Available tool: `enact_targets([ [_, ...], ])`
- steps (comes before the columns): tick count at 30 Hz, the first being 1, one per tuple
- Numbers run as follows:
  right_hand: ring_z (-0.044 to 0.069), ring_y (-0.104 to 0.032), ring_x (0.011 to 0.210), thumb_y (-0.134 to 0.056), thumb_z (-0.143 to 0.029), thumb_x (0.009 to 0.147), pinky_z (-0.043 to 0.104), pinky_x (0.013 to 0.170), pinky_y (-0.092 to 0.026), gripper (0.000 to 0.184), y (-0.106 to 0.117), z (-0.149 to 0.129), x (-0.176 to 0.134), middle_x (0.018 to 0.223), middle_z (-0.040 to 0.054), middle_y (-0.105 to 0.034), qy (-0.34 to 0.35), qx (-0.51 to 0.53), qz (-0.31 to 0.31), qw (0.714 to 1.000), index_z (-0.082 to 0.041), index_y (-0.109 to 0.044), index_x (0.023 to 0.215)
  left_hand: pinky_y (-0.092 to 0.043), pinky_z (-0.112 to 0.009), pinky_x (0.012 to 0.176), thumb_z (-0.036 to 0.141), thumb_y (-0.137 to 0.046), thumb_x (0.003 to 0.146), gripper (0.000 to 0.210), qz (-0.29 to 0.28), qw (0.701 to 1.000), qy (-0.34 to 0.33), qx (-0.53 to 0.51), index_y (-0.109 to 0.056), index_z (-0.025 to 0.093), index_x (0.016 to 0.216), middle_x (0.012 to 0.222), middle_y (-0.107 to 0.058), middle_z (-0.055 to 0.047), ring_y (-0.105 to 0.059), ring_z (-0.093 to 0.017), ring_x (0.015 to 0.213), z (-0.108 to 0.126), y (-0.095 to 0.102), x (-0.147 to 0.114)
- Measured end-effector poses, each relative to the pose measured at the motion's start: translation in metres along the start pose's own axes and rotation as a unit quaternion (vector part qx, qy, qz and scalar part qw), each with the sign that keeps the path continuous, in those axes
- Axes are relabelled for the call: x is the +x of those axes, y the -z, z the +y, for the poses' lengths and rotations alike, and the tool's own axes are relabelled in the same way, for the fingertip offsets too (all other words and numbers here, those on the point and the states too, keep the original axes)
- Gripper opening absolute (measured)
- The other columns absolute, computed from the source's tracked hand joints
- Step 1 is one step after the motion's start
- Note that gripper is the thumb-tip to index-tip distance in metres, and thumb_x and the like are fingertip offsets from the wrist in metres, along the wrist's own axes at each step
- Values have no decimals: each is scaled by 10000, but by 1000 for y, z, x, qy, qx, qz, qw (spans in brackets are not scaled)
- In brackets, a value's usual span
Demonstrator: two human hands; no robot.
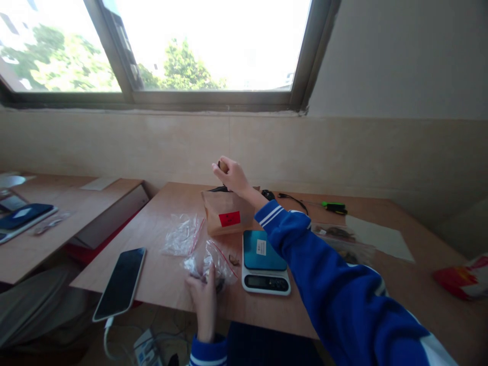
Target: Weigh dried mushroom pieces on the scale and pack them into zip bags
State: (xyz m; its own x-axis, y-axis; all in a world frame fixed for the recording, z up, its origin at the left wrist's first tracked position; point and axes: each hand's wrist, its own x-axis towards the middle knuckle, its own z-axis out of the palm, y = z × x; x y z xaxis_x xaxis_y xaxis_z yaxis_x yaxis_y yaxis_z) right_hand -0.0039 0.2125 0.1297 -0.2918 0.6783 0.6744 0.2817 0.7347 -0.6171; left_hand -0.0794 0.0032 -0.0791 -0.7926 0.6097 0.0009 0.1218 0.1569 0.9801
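My right hand [232,176] is closed around the wooden handle [223,166] of a tool. It is raised over the open mouth of a brown paper bag [213,218] with a red label [229,218]. The tool's lower end is hidden behind my hand and the bag. Low at the table's front edge, my left hand [204,295] grips a clear zip bag [219,262] with something dark at its bottom. A small brown dried piece [234,260] lies beside that bag. To the right sits a kitchen scale [266,283] with a blue-green plate.
Another clear zip bag [181,236] lies to the left, near a phone [122,279] on a charging cable. Filled zip bags [335,233], a paper sheet [381,236], a green-handled screwdriver [333,206] and a red packet [463,278] are on the right. A neighbouring table [87,203] stands left.
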Motion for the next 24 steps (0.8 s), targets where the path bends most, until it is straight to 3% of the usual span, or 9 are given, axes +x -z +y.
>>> enact_targets([
  [3,66,-343,447,-503,-360,877,190,419,-249,287,11,0,-3,535,-82,-334,-22,50,-19,998,-215,-388,657,-269,-589,1078,527,-629,752,788,81,982,-127,115,-370,36,1312,1282,-439,-255,-372,-393,1292,20,-1,3],
  [7,43,-330,323,-490,-364,897,179,298,-221,255,18,4,-5,541,-85,-440,-81,140,-45,986,-214,-431,698,-224,-570,1117,412,-640,803,805,120,946,-279,112,-239,127,1440,1421,-333,-225,-282,-353,1373,75,-6,11],
  [8,38,-331,308,-495,-366,898,175,278,-220,257,19,5,-5,548,-84,-459,-85,156,-56,982,-212,-441,700,-232,-565,1115,376,-630,818,748,112,939,-309,99,-272,138,1430,1406,-355,-219,-304,-343,1362,90,-9,14],
  [11,28,-345,295,-528,-385,892,155,247,-230,282,21,5,-6,538,-90,-451,-76,180,-96,976,-202,-469,687,-366,-464,1065,263,-529,889,497,-11,905,-423,37,-397,195,1363,1364,-424,-161,-415,-271,1294,131,-23,27],
  [13,19,-351,294,-545,-394,889,139,242,-238,298,22,4,-6,528,-96,-437,-75,186,-124,972,-194,-481,677,-400,-442,1039,218,-490,904,449,-88,870,-484,43,-416,220,1347,1361,-459,-133,-450,-254,1266,148,-35,36],
  [16,8,-351,287,-559,-394,888,124,238,-236,313,23,4,-5,525,-99,-444,-85,195,-146,966,-187,-481,666,-431,-433,1002,185,-486,897,402,-153,840,-512,91,-447,199,1296,1294,-519,-126,-503,-250,1198,155,-52,47],
  [21,5,-344,284,-581,-424,875,123,220,-238,326,27,8,-4,543,-92,-466,-94,206,-146,963,-183,-496,673,-503,-319,832,221,-486,921,121,-196,845,-493,59,-552,200,1021,1003,-549,-60,-581,-180,933,142,-56,49],
  [24,5,-315,279,-590,-432,868,128,213,-231,331,31,5,-5,543,-89,-466,-93,232,-124,960,-182,-502,670,-505,-279,799,228,-509,921,78,-194,845,-498,28,-571,205,963,969,-513,-41,-569,-150,888,136,-52,44],
])
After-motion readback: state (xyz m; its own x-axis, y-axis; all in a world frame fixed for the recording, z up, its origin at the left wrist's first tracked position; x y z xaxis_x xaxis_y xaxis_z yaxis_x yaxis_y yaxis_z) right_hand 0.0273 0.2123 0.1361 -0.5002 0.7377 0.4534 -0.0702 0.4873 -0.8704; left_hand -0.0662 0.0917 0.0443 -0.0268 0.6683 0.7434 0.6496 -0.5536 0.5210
